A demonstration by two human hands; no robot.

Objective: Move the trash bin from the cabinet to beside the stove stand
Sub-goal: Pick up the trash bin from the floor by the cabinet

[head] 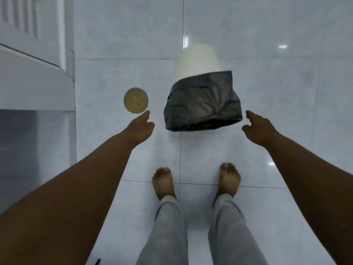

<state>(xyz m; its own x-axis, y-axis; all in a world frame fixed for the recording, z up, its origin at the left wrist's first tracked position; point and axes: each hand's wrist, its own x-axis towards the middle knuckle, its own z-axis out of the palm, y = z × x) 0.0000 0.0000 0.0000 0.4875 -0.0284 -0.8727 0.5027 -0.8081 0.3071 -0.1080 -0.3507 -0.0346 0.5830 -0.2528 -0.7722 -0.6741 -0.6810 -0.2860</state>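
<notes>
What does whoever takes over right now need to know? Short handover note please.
Left hand: open, empty, reaching toward the left side of the trash bin, not touching it.
Right hand: open, empty, off the bin's right side, not touching.
Bin: white, with a black bin liner folded over its rim, standing on the tiled floor straight ahead of the person's bare feet. A round brass-coloured floor drain cover lies left of it; a white cabinet is at far left.
Done: nothing held yet.
Left: grip the bin with both hands, lift, carry to beside the stove stand, which is not in view.
</notes>
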